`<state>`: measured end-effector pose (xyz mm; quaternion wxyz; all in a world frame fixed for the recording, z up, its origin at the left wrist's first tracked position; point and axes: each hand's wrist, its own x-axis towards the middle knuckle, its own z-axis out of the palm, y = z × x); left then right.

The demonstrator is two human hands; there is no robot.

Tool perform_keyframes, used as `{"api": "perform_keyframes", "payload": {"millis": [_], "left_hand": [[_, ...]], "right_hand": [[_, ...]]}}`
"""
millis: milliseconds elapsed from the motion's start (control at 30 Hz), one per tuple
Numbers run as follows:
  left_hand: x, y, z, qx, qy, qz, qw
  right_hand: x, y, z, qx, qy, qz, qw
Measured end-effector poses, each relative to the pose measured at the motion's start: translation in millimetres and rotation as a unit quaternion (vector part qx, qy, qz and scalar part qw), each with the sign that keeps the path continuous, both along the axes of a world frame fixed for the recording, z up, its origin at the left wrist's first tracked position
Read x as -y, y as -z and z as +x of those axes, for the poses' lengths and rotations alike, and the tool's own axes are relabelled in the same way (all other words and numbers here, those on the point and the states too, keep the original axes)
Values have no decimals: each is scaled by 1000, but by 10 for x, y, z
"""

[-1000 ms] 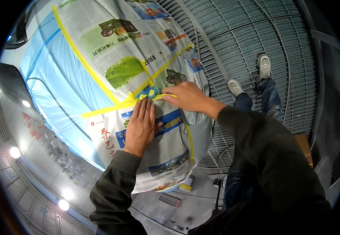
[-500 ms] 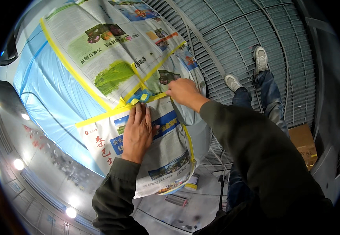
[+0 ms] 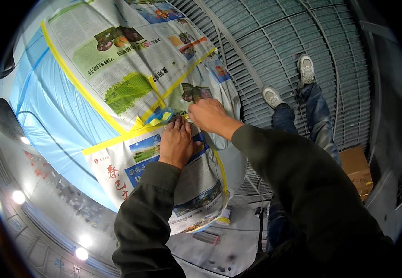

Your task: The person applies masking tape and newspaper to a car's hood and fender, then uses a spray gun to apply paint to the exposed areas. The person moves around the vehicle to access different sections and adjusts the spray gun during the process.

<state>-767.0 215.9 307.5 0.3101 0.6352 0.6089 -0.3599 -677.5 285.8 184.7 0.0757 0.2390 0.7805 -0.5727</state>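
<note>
Sheets of newspaper [image 3: 117, 78] joined with yellow tape [image 3: 75, 88] cover a curved body draped in light blue plastic film [image 3: 43, 139]. My left hand [image 3: 177, 143] lies on the lower sheet, fingertips bent slightly onto the tape seam, beside a crumpled blue piece with yellow tape [image 3: 160, 116]. Just to its upper right, my right hand [image 3: 210, 116] has its fingers curled down onto the seam; whatever its fingertips hold is hidden.
Metal floor grating [image 3: 270, 37] runs along the right, under legs in jeans and light sneakers [image 3: 306, 69]. A cardboard box [image 3: 354, 169] lies at right, and a yellow-banded container [image 3: 224, 217] below the covered body. Bright lamps [image 3: 18, 197] show at lower left.
My left hand has shifted slightly right and up toward my right hand. My right hand has moved slightly left along the seam, fingers more curled. The whole view has shifted.
</note>
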Motion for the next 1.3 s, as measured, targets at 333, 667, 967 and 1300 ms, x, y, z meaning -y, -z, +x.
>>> {"api": "perform_keyframes", "payload": {"millis": [333, 667, 967, 1300], "left_hand": [[43, 54, 11, 0, -16, 18, 1000], [9, 67, -13, 15, -34, 12, 999], [-62, 196, 8, 33, -54, -63, 996], [-95, 406, 65, 12, -16, -130, 991]], "right_hand": [[-176, 79, 124, 76, -49, 26, 996], [-274, 230, 100, 328, 189, -165, 911], [-771, 855, 1660, 393, 211, -74, 892], [-864, 998, 2563, 394, 191, -27, 898]]}}
